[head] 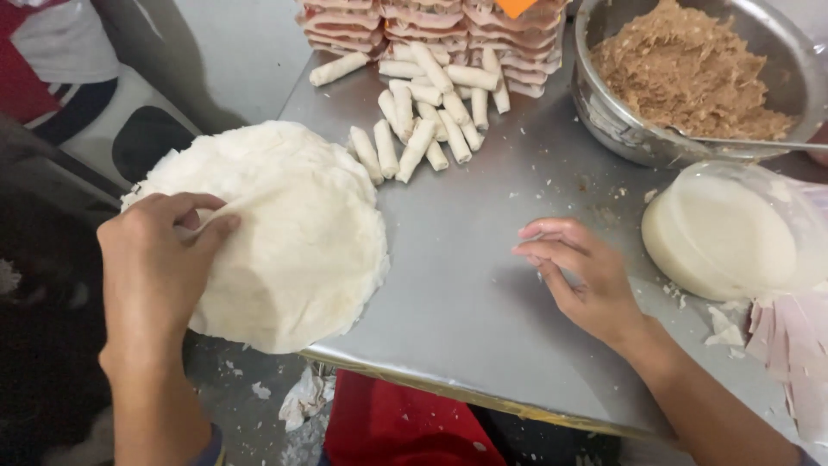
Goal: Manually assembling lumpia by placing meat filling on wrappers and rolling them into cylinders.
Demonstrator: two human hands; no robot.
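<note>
A round stack of thin white wrappers point(293, 224) lies on the left corner of a grey metal table point(483, 285), overhanging its edge. My left hand point(159, 267) rests on the stack's left side and pinches the edge of the top wrapper between thumb and fingers. My right hand point(582, 276) rests on the bare table to the right of the stack, fingers slightly curled and apart, holding nothing.
Several rolled white spring rolls point(427, 112) lie in a heap at the back, before stacked pink slices point(431, 22). A steel bowl point(621, 129) of brown filling stands at the back right with a spoon handle in it. A round white block in plastic point(724, 237) lies right.
</note>
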